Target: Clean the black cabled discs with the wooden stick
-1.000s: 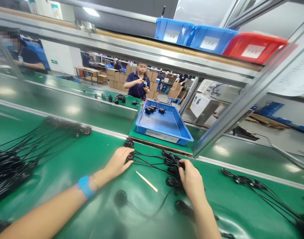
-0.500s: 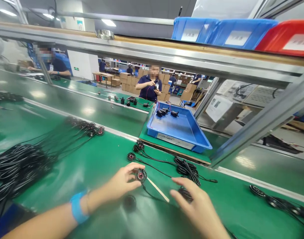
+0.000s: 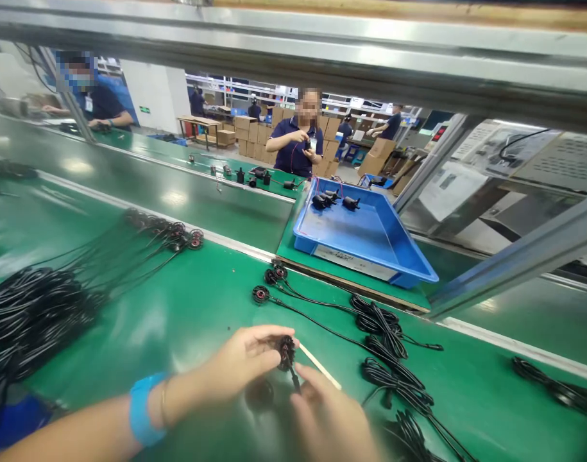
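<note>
My left hand (image 3: pixel 247 359) pinches a round, black, finned part (image 3: pixel 286 353) between thumb and fingers. It is turned nearly edge-on, and a black cable (image 3: pixel 296 380) runs down from it. The fingertips of my right hand (image 3: pixel 324 407) close around this cable just below the part; the hand is slightly blurred. A thin pale stick (image 3: pixel 321 364) lies on the green tabletop (image 3: pixel 178 327) behind my right fingers. Beyond my hands lies a similar round part with a reddish centre (image 3: pixel 260 294), its cable trailing right, beside another such part (image 3: pixel 276 274).
Coiled black cables (image 3: pixel 394 378) lie to the right, and a large cable bundle (image 3: pixel 38 314) to the left. A blue tray (image 3: pixel 365 237) with several black cylindrical parts stands at the back. A metal shelf beam (image 3: pixel 293 48) crosses overhead. Across the bench a person (image 3: pixel 296 144) works.
My right hand has moved left, from apart to the cable under the round part. The part has turned from face-on to nearly edge-on. The camera view has tilted down.
</note>
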### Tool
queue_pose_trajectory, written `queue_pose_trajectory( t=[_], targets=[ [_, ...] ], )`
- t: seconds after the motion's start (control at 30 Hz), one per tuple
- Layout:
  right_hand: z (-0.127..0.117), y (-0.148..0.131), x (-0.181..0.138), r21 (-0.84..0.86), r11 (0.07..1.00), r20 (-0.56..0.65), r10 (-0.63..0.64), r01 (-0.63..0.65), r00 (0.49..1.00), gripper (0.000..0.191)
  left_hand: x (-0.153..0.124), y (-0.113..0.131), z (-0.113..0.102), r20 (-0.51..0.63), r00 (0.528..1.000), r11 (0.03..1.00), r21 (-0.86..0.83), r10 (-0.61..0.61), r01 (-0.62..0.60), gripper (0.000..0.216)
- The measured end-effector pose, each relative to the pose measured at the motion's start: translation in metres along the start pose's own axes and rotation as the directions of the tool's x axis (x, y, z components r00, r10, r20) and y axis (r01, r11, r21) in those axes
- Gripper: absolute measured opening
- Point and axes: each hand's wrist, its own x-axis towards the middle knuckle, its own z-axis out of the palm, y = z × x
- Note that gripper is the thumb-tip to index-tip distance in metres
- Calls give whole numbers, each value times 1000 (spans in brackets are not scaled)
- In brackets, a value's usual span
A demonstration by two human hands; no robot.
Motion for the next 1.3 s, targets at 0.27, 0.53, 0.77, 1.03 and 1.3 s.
queue_pose_trajectory(
  t=[0.27,0.53,0.77,1.03,1.3],
  targets=[
    [-8,0,0,-130,991,-23,-20,17,1000,22,-7,-10,-1,90,982,979,-111,-164,174,47],
    [-10,-10,4,118,974,-73,204,-194,976,22,-3,-14,2,65,980,965,-173,-187,195,47],
    [-13,-19,9,189,934,-76,323,-304,943,12,-5,-8,1,17,985,981,-88,-170,171,46],
    [-13,-22,9,93,949,-86,309,-301,947,30,-5,-2,0,-1,988,988,18,-154,154,45],
    [-13,-19,7,44,975,-106,221,-218,969,28,-5,-11,1,40,987,983,-85,-157,160,41]
  ],
)
